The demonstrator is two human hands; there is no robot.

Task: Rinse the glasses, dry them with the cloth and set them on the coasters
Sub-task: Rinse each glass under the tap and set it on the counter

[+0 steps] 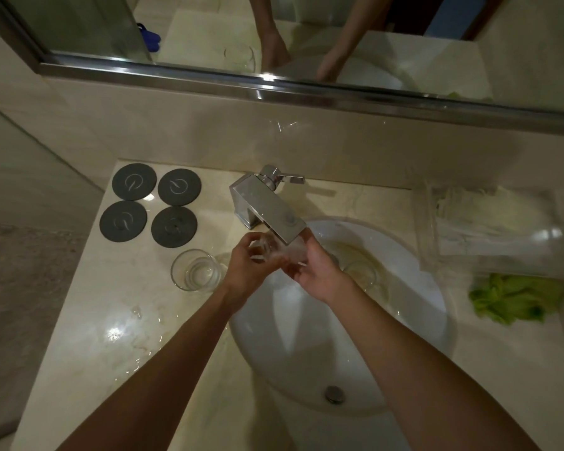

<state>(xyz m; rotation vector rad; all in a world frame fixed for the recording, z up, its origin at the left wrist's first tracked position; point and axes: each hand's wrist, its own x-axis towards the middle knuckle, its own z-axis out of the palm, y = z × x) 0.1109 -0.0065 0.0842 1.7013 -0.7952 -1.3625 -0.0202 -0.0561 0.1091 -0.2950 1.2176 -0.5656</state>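
Under the chrome faucet point(267, 206), both hands' fingers clamp a clear glass tumbler point(279, 252): rinsing underway; four dark round coasters point(149, 205) bare.

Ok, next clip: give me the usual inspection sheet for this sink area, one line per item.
Surface: pale marble counter, wet patches to the left of the white basin.
Job's things: one glass held under the faucet; a second glass upright on the counter beside the basin; four dark coasters, all bare; green cloth crumpled to the right of the basin.
Clutter: clear tray with pale contents, unclear what.
Hands: left hand and right hand both grip the glass under the spout.
Cables: nothing seen.
Surroundings: tiled wall, mirror above showing the arms.
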